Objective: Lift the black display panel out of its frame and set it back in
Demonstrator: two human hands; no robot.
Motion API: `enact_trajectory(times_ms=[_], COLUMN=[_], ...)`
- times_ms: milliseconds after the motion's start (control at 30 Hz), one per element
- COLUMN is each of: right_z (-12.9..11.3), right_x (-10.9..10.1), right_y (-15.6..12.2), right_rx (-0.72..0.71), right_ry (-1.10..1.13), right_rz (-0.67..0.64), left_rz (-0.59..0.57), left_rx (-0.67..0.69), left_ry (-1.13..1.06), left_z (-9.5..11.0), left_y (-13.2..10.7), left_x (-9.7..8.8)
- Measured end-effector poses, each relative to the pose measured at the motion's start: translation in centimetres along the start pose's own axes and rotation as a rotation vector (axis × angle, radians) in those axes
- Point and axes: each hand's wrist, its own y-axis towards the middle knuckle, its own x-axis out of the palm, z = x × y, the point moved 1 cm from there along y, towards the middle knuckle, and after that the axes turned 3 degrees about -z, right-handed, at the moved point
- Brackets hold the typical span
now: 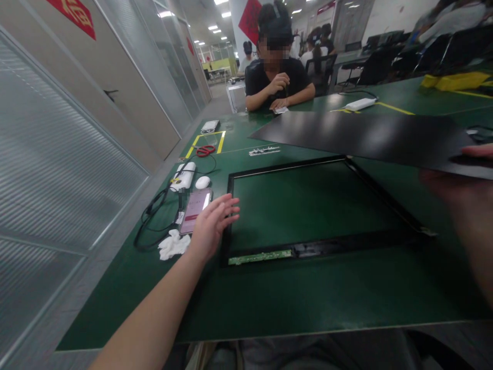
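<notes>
My right hand point(458, 192) grips the right edge of a thin, dark flat panel point(358, 134), thumb on top and the rest of the hand blurred below. The panel is held up, tilted, above the far right part of a black rectangular frame point(339, 246). That frame lies flat on the green table point(300, 303), with a strip of green circuit board point(260, 257) along its near left side. Over the frame's left side is my left hand point(215, 221), fingers stretched out and holding nothing. Beside it lies a phone point(195, 209).
Left of the frame are crumpled white tissue point(174, 245), black cables point(151, 205), a white power strip point(184, 176), a white round-edged object point(202, 182) and red-handled scissors point(205, 150). A person point(279, 77) sits across the table. Yellow tape point(221, 141) marks the tabletop.
</notes>
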Motion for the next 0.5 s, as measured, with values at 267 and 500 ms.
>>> enact_trajectory(times_ms=[267, 500], right_z=[2.5, 3.2], right_x=[1.8, 1.4], right_y=[-1.4, -1.3], right_rx=[0.169, 0.273], right_ry=[0.142, 0.145], right_rz=[-0.292, -0.329], left_rz=[-0.048, -0.137], left_rx=[-0.111, -0.129], left_ry=[-0.355, -0.405], left_z=[1.1, 2.2], left_y=[-0.5, -0.9], left_x=[0.0, -0.5])
